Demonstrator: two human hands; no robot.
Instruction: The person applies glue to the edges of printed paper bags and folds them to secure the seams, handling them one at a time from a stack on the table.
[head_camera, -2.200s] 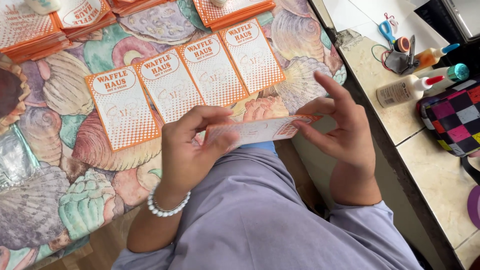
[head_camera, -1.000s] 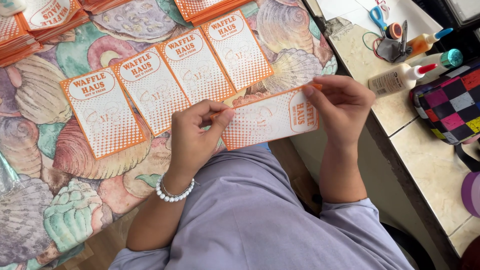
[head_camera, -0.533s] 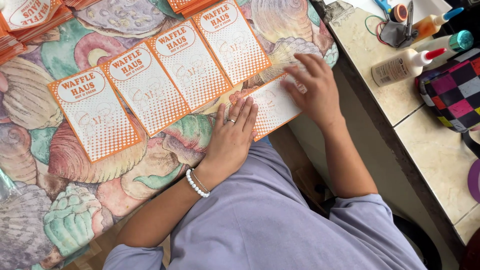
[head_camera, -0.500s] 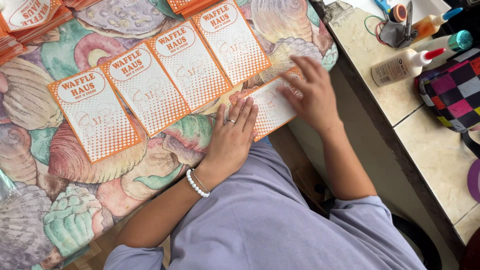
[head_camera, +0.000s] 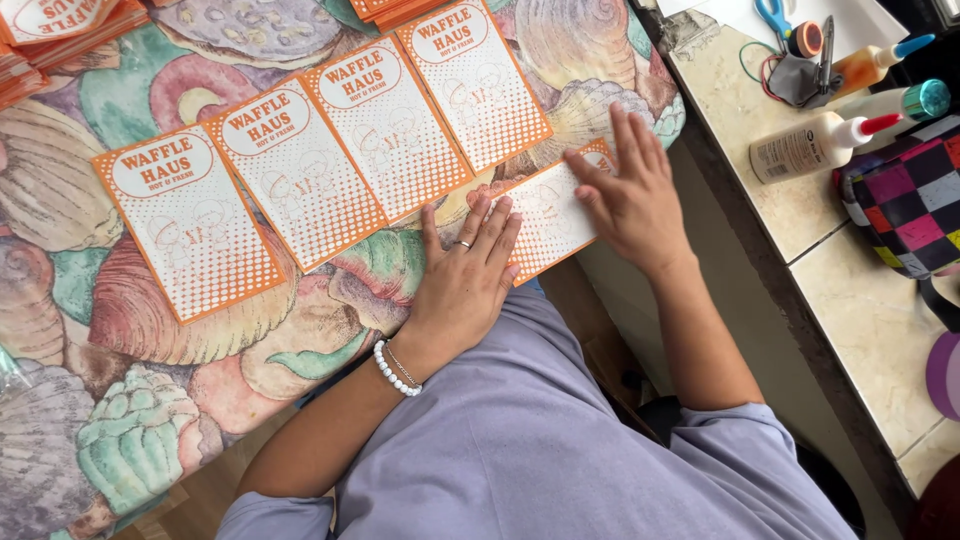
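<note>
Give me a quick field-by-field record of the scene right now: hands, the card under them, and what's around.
left hand: flat, palm down, on the near end of the orange-and-white card; ring and white bead bracelet
right hand: flat, fingers spread, on the card's far end
card: lies flat on the shell-print tablecloth, near the table's edge
row of cards: four like ones side by side above it
side counter: glue bottles, blue-handled scissors, checkered bag

We see four cards (head_camera: 190, 222) in a row on the table (head_camera: 120, 330); both hands lie on the rightmost card (head_camera: 552, 215); glue bottle (head_camera: 812, 146) far right.
</note>
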